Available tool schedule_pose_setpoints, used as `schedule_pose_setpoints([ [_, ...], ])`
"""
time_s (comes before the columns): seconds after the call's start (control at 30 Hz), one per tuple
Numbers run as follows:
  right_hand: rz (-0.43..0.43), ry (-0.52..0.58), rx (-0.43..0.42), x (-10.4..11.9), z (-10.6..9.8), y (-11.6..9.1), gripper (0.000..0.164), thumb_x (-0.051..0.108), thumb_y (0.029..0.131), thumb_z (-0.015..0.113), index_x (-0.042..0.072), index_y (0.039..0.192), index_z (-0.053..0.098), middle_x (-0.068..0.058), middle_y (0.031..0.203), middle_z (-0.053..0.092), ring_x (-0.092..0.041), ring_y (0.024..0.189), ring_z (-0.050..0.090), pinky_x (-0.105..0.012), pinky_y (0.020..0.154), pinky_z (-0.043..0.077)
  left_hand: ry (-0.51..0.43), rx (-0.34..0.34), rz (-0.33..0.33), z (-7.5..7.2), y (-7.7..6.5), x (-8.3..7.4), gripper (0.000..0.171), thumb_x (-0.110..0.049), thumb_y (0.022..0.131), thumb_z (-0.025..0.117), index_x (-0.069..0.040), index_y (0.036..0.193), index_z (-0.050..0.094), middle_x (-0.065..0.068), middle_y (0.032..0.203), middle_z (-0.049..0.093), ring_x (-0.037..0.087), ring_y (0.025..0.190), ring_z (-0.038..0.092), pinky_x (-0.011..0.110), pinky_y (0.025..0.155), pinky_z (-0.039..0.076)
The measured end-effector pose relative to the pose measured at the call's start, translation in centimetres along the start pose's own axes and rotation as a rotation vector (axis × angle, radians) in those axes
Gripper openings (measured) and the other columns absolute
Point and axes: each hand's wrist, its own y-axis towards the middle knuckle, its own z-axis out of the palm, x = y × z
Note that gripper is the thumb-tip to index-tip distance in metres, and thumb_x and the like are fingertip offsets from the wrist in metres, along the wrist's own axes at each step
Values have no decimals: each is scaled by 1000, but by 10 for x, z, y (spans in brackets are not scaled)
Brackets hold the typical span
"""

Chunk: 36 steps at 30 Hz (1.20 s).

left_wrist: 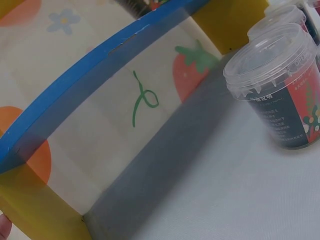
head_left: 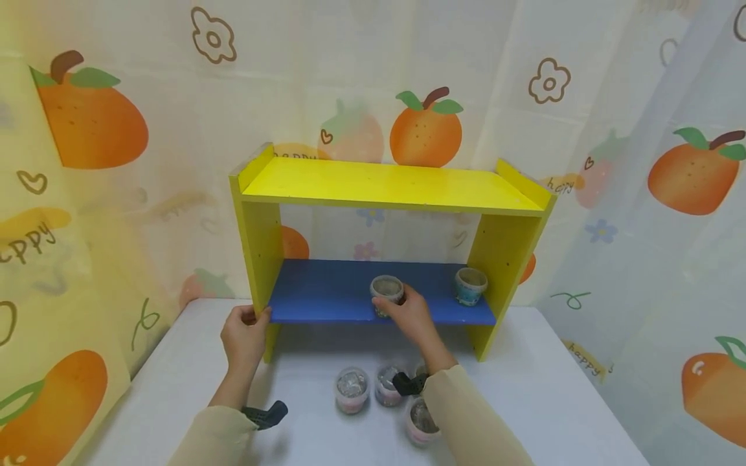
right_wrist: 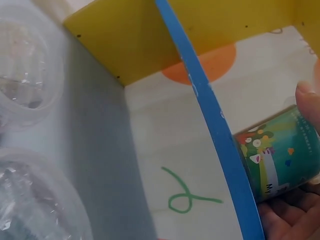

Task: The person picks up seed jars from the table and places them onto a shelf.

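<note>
A small shelf unit has yellow sides [head_left: 256,259] and a blue shelf board [head_left: 326,285]. My left hand [head_left: 243,336] grips the left side panel at the height of that board, thumb on the front edge; one fingertip [left_wrist: 4,227] shows in the left wrist view. With thumb and fingers on either side, my right hand [head_left: 412,316] holds a small plastic cup [head_left: 387,288] upright at the middle of the blue board. In the right wrist view this cup's green printed side [right_wrist: 280,152] faces the camera, its base right at the board.
Another cup [head_left: 469,286] stands at the right end of the blue board. Several lidded cups stand on the white table before the unit, among them one at the left [head_left: 351,389] and one beside my right sleeve [head_left: 422,421]. A fruit-patterned curtain [head_left: 350,77] hangs behind.
</note>
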Motion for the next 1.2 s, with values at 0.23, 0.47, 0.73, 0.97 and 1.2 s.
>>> schedule_pose_setpoints([
  [0.23,22,4,27,0,4,16,70,56,83,71,12,135,54,-8,125,63,-27,110,62,-48,89,52,-7,-8,17,2,1,2,35,-30,92,70,-1,109,62,16,101,65,26,90,59,8,63,41],
  [0.47,42,29,47,-1,8,29,80,58,83,70,9,142,47,-11,133,58,-30,119,58,-51,94,49,-16,-47,60,3,1,3,32,-27,89,73,0,103,64,16,94,67,26,84,61,12,63,40],
  [0.73,57,28,30,-1,16,38,83,59,83,70,9,145,44,-12,137,56,-32,123,55,-53,98,47,-5,-61,75,2,1,3,30,-23,88,73,1,103,65,17,93,67,27,84,62,11,63,40],
  [0.97,64,41,12,1,19,38,84,58,82,71,9,145,43,-13,138,55,-33,125,54,-54,99,46,4,-55,57,1,1,4,32,-25,89,73,1,104,64,18,95,67,28,85,62,13,63,41],
  [1.2,61,39,11,2,18,37,84,57,83,71,9,146,42,-14,140,54,-34,126,53,-55,99,45,1,-44,42,1,1,2,32,-25,89,72,1,105,64,17,96,67,27,86,61,12,64,41],
])
